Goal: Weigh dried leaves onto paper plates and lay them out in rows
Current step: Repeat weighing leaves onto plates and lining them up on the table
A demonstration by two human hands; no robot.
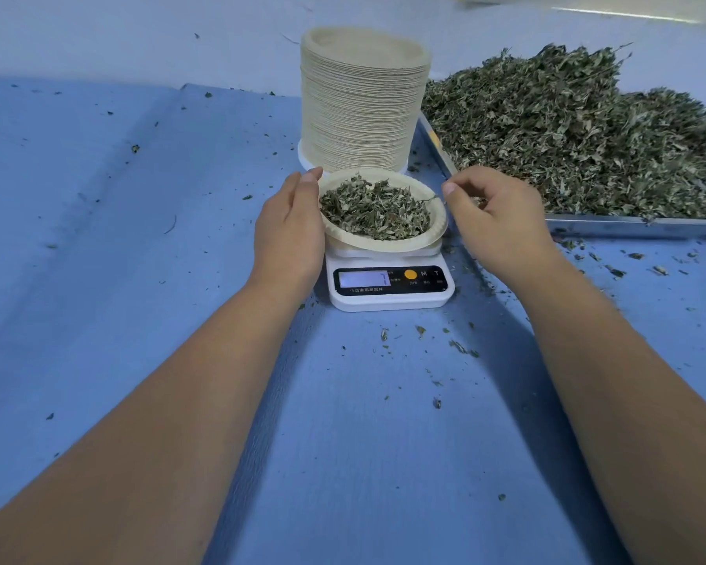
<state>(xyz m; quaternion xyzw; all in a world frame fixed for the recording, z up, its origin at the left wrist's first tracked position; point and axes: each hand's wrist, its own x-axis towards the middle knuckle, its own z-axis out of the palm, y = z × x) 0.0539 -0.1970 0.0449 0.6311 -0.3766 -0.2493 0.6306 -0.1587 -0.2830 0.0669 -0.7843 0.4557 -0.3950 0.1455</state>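
Observation:
A beige paper plate filled with dried green leaves sits on a small white digital scale with a lit display. My left hand lies with straight fingers against the plate's left rim. My right hand hovers at the plate's right rim, fingers curled, pinching a few dried leaves, one stem reaching over the plate. A tall stack of paper plates stands just behind the scale.
A metal tray heaped with dried leaves lies to the right. A blue cloth covers the table, with leaf crumbs scattered around the scale and near the tray's front edge.

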